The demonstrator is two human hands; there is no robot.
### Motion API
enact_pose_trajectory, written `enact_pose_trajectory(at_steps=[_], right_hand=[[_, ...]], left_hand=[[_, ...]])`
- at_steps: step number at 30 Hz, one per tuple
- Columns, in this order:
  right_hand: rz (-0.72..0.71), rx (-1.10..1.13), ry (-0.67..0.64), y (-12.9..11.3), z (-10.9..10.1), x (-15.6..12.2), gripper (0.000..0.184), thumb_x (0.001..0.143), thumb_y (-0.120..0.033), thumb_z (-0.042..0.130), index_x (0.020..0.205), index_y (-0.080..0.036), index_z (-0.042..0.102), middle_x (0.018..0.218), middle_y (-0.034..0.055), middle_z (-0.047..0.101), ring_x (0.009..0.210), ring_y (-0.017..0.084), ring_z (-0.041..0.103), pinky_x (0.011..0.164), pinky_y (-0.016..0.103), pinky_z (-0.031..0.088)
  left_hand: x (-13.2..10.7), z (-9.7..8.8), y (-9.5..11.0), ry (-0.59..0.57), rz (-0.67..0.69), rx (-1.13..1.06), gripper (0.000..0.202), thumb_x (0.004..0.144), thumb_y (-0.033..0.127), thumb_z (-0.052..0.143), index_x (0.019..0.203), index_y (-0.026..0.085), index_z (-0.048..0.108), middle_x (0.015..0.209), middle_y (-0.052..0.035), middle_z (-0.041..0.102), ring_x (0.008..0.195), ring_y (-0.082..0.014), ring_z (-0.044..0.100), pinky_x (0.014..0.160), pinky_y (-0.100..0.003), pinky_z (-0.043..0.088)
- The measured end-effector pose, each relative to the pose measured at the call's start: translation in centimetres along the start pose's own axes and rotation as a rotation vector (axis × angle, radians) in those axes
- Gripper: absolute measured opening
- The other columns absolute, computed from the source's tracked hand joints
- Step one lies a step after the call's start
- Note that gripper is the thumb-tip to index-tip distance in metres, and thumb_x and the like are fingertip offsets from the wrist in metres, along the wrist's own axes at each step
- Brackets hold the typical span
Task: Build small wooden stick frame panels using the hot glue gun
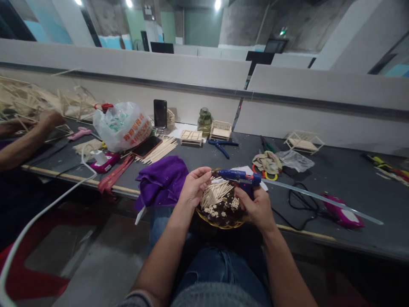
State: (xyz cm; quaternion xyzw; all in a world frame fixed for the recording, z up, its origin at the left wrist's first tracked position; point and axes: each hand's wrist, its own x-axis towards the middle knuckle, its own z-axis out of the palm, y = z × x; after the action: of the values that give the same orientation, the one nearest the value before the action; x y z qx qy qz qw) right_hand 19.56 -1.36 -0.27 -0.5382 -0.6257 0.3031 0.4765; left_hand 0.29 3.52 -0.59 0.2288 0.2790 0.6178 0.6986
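The glue gun (238, 175) is deep blue with orange-red parts and a small red light, and the right hand (255, 207) is wrapped around its handle. A long translucent glue stick (322, 198) runs out of its back, off to the right of that grip. At the nozzle end, the left hand (194, 187) has thumb and forefinger nearly together; I cannot tell whether they pinch anything. Just beneath both hands sits a gold-rimmed basket (220, 226), dark inside, bearing pale wooden sticks (215, 194) and small flower-like pieces (214, 210).

Beyond the grip stretches a dark grey table (345, 170) with a pale wooden edge; a purple cloth (164, 181) lies left of the hands. Farther ahead stands an off-white partition (128, 64), then concrete walls (239, 25) and bright lamps (217, 4).
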Motion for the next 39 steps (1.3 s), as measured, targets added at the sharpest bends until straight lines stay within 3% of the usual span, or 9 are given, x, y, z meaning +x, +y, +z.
enact_pose_trajectory(at_steps=[39], right_hand=[[-0.034, -0.01, 0.034, 0.13, -0.08, -0.1, 0.036, 0.083, -0.052, 0.065, 0.094, -0.018, 0.066, 0.06, 0.0015, 0.063, 0.056, 0.018, 0.059, 0.052, 0.028, 0.046]], left_hand=[[-0.26, 0.44, 0.39, 0.017, -0.017, -0.01, 0.036, 0.049, 0.016, 0.092, 0.078, 0.011, 0.072, 0.065, 0.0005, 0.068, 0.054, -0.0053, 0.059, 0.055, -0.016, 0.047]])
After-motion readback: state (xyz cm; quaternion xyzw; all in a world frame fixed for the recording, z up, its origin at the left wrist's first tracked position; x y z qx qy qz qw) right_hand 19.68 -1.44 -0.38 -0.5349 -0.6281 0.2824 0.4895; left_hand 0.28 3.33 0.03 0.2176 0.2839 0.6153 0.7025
